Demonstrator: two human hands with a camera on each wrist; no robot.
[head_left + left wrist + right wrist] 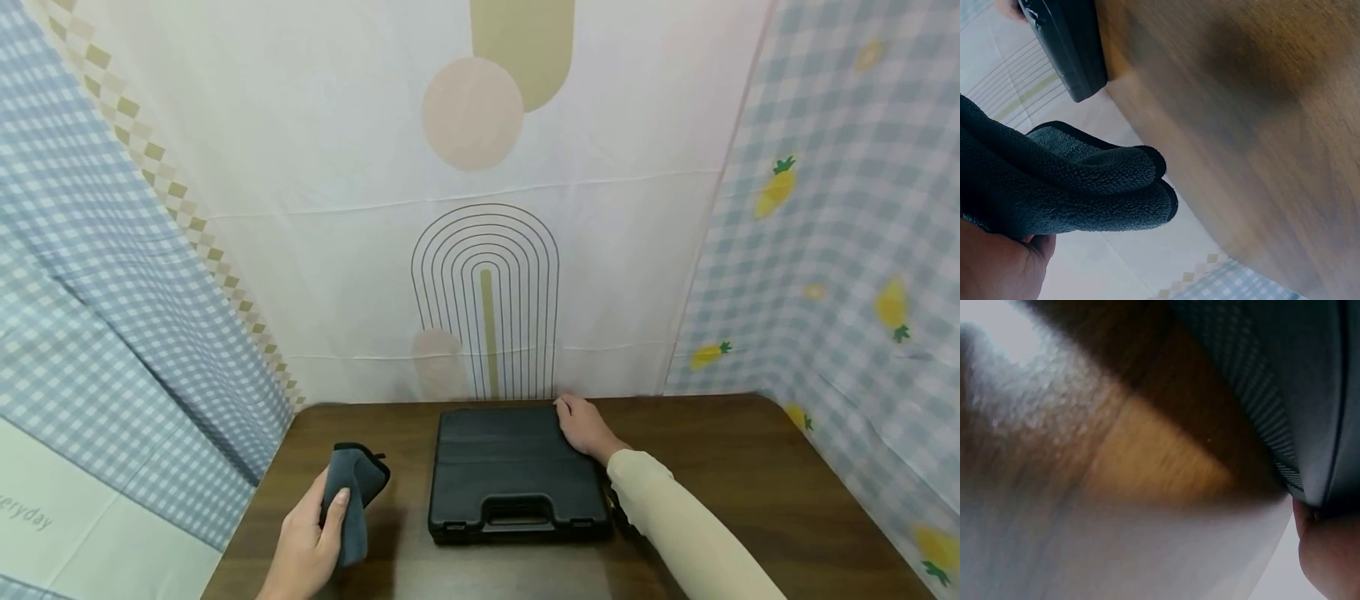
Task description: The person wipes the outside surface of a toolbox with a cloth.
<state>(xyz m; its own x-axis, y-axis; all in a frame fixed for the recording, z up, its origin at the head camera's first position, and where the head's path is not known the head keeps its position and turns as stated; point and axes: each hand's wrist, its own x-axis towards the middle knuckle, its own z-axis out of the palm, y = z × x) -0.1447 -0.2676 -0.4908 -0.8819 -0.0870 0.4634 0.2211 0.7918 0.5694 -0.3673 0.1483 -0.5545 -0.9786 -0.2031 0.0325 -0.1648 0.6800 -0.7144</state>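
Note:
A grey-blue cloth (349, 492) with black edging, folded over, is held in my left hand (303, 537) above the left part of the table. Close up in the left wrist view, the cloth (1085, 187) looks fluffy and hangs in thick folds. A black plastic carrying case (502, 467) lies closed on the table, its handle side towards me. My right hand (588, 429) grips its far right corner, fingers bent over the edge. In the right wrist view only part of that hand (1329, 556) shows against the case's side (1310, 412).
The brown wooden table (697, 467) reaches back to a white patterned curtain (337, 292). Blue checked cloth hangs on the left (150, 208) and right (825, 250). Under the right forearm, a dark object (626, 521) beside the case is mostly hidden.

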